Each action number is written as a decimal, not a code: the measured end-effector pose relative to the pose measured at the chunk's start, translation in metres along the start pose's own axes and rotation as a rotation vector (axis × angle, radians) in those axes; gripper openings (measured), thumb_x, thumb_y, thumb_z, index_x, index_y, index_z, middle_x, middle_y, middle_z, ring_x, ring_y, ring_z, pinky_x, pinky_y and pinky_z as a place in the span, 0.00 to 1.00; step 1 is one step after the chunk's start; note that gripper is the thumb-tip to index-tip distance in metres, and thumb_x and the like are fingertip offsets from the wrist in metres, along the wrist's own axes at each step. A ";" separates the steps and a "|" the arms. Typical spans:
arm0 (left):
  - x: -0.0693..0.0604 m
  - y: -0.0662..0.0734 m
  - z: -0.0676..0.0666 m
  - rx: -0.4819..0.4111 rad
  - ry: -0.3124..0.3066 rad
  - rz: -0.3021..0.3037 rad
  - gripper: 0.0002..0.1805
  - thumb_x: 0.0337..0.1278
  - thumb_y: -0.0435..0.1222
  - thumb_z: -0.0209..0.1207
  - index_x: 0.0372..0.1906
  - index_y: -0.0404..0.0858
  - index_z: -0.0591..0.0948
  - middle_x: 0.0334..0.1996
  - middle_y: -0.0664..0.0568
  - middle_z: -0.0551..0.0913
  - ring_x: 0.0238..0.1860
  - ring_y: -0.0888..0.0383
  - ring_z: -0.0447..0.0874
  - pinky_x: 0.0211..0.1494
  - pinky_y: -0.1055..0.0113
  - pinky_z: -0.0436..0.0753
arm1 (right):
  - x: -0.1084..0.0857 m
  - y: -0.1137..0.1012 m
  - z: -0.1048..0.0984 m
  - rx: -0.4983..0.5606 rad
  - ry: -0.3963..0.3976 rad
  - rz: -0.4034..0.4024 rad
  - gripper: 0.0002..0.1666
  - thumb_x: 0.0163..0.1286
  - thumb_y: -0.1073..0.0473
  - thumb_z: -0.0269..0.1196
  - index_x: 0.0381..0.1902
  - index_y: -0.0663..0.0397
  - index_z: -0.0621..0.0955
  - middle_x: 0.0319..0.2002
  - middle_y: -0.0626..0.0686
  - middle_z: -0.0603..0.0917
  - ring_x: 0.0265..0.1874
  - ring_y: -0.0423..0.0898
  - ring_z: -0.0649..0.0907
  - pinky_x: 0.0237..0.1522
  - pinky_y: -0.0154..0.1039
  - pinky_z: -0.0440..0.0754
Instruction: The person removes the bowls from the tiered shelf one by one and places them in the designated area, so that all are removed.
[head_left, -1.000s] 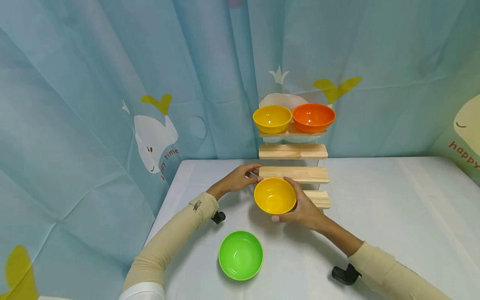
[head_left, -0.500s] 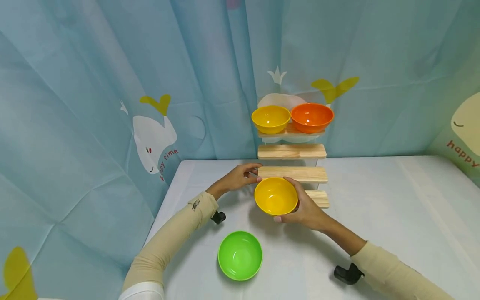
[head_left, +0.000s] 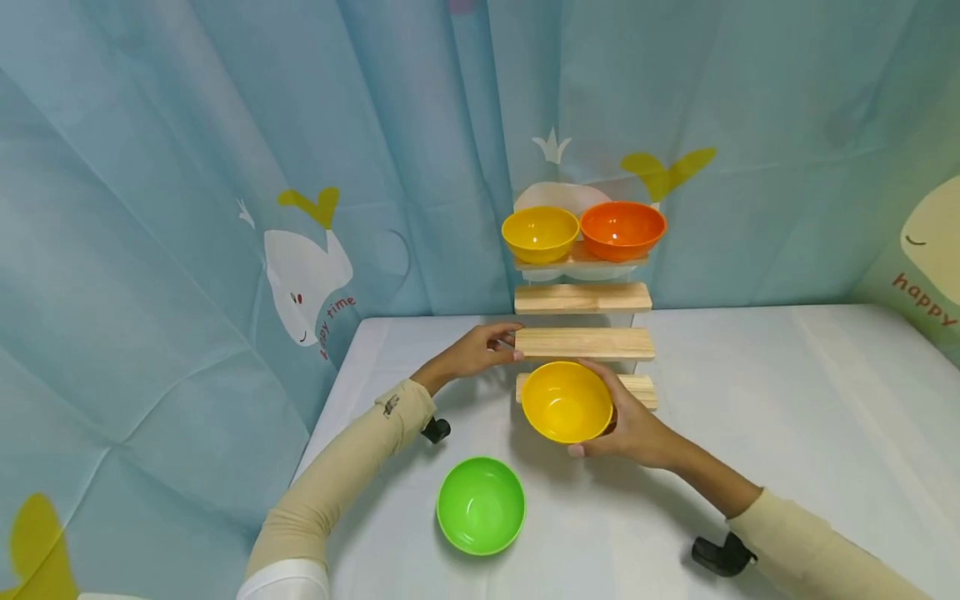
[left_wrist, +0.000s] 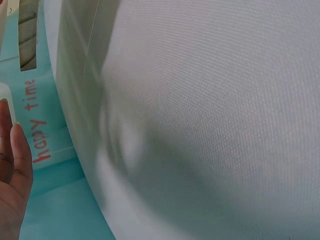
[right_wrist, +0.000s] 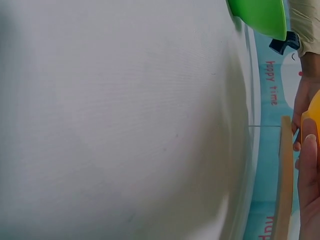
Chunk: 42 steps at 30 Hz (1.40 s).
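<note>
My right hand [head_left: 637,429] grips a yellow bowl [head_left: 566,402] by its right side, thumb at the near edge and fingers at the far side. The bowl is tilted toward me in front of the lowest board of a stepped wooden shelf rack [head_left: 585,343]. In the right wrist view, part of the yellow bowl [right_wrist: 314,111] shows at the right edge. My left hand [head_left: 474,352] holds the left end of the rack's second-lowest board between thumb and fingers. In the left wrist view, only part of the left hand [left_wrist: 15,170] is visible.
A green bowl [head_left: 482,506] stands on the white table [head_left: 750,400], nearer to me. Another yellow bowl [head_left: 540,235] and an orange bowl [head_left: 622,231] sit side by side on the rack's top board. A blue curtain [head_left: 420,150] hangs behind.
My right hand has moved the yellow bowl slightly right and toward me, uncovering the left end of the lowest board. The left hand stays at the rack.
</note>
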<state>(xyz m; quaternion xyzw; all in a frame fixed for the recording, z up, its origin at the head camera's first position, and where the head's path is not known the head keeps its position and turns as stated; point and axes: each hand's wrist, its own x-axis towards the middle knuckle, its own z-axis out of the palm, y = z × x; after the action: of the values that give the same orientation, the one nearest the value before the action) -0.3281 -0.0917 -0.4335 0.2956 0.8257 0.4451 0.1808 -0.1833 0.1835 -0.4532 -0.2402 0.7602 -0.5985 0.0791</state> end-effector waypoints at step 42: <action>0.001 0.000 -0.001 0.012 -0.014 -0.006 0.34 0.68 0.41 0.63 0.75 0.39 0.67 0.59 0.42 0.78 0.53 0.50 0.81 0.49 0.65 0.82 | -0.034 0.002 -0.021 -0.003 -0.116 -0.011 0.64 0.52 0.67 0.76 0.79 0.47 0.51 0.68 0.67 0.60 0.55 0.46 0.79 0.48 0.41 0.86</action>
<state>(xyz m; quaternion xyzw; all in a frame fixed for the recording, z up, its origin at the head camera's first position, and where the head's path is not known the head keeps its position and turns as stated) -0.3294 -0.0914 -0.4327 0.2973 0.8280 0.4375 0.1859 -0.1627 0.2178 -0.4555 -0.2787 0.7538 -0.5830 0.1195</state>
